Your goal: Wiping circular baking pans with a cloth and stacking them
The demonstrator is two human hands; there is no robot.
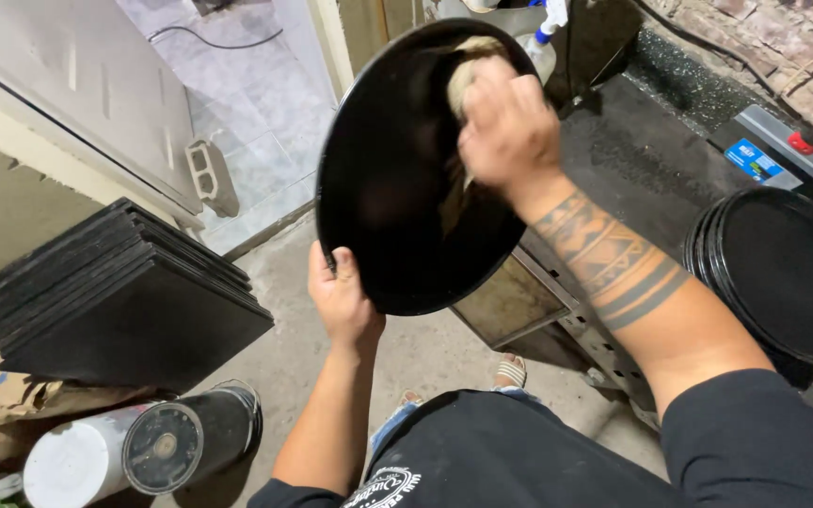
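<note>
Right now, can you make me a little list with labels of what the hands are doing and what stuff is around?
Left hand: grips the lower rim of a round black plate, held tilted up.
Right hand: presses a pale cloth against the plate's face.
Right side: stack of round black plates on a dark counter.
Left side: stack of square black plates.
Floor: two cylinders lying down, one white, one black.
Behind: spray bottle.

A dark counter [632, 160] carries a stack of round black plates [783, 273] at its right end, while the concrete floor [425, 353] bears stacked square black slabs [124, 301] and two cylinders [143, 450].
</note>
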